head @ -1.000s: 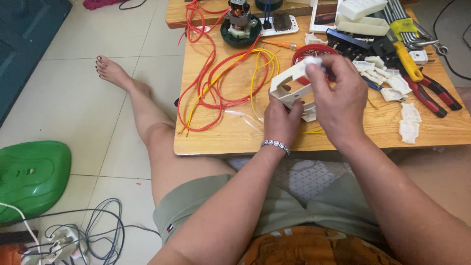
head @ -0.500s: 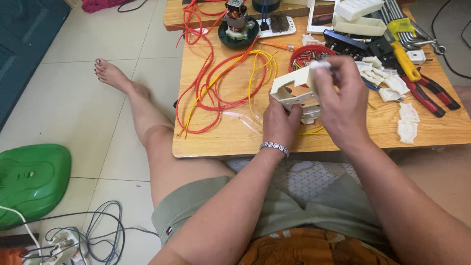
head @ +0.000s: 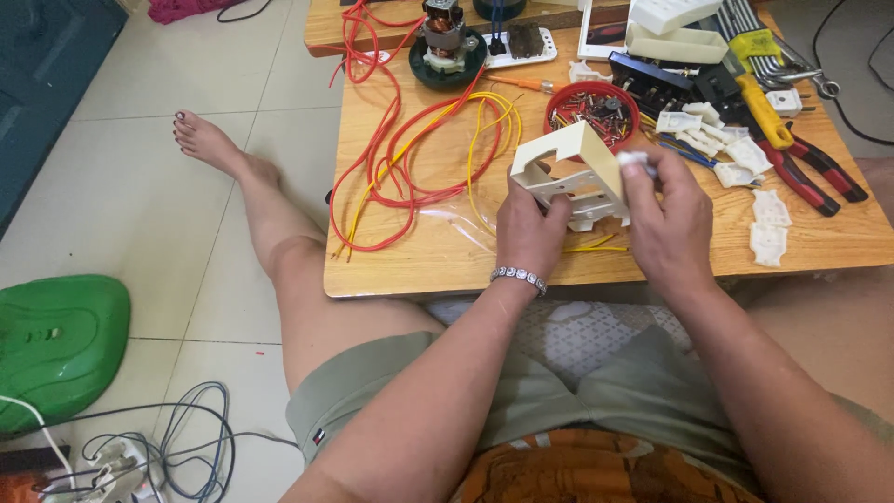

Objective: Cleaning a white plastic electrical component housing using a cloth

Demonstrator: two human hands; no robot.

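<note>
- On the floor at far left lies a green plastic cover (head: pixel 56 340), with a tangle of grey cables (head: pixel 177 438) near it; both are well apart from the hands.
- Loops of red and yellow wire (head: pixel 410 158) sprawl over the left part of the low wooden table (head: pixel 410 265), left of the left hand.
- The left hand (head: pixel 529 224) is closed on the lower left edge of a cream plastic frame (head: pixel 573 172), thumb on its near face, holding it up just above the table.
- The frame sits between the 2 hands, tilted, its open back turned toward the person; its long side runs from lower left up to a peak near the red bowl of small parts (head: pixel 591 107), which stands just behind it.
- The right hand (head: pixel 666 219) is clamped on the frame's right edge, and its fingertips also pinch a small white piece (head: pixel 633 163) against the upper right corner.
- Both hands touch the frame; neither is nearer.
- Right of the right hand lie white plastic pieces (head: pixel 768 228) and red-handled pliers (head: pixel 819 177).
</note>
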